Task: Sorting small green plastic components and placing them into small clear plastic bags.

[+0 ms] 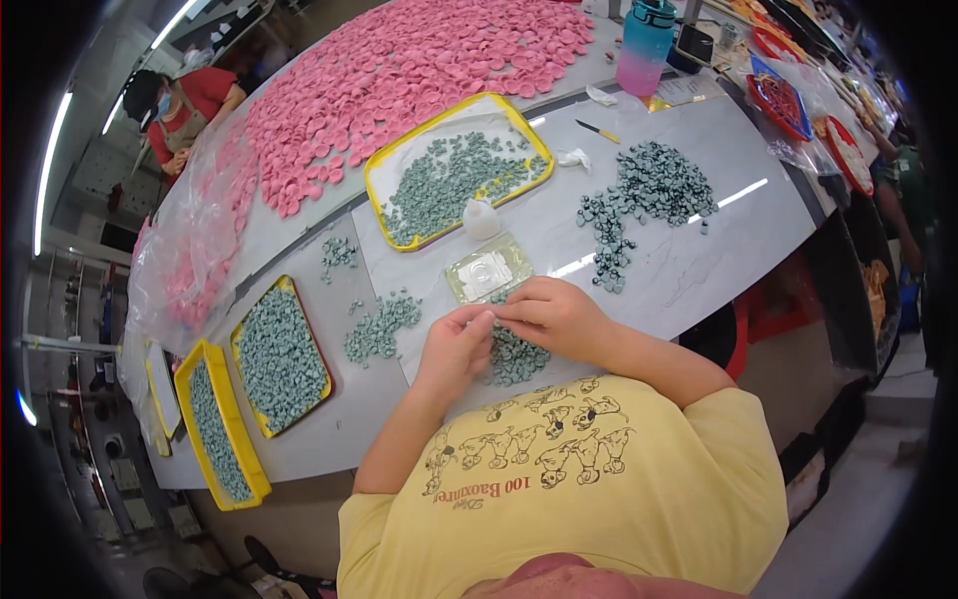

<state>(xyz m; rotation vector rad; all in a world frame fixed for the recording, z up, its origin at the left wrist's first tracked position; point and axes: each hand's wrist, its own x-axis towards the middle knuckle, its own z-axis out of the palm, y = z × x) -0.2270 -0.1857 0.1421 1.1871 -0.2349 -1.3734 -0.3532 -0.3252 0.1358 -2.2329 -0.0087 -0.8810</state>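
Observation:
My left hand (457,349) and my right hand (555,317) meet in front of my chest, with thumbs and fingertips pinched together. Whatever they pinch is too small and too covered by the fingers to name. Right below them lies a heap of small grey-green pieces (516,361). Just beyond the fingers sits a flat, pale green rectangular dish (488,270) with something whitish in it. A white rounded lump (481,220) stands behind that dish, against the near rim of a yellow-edged tray (377,200) of green pieces.
Darker green pieces (664,185) are heaped at the right, near a yellow-handled knife (597,131) and crumpled tissue (574,159). Left are a green heap (383,327), a filled tray (283,354) and a yellow bin (247,469). Pink cup-shaped pieces (399,80), a bottle (647,45) and a co-worker (200,105) are farther back.

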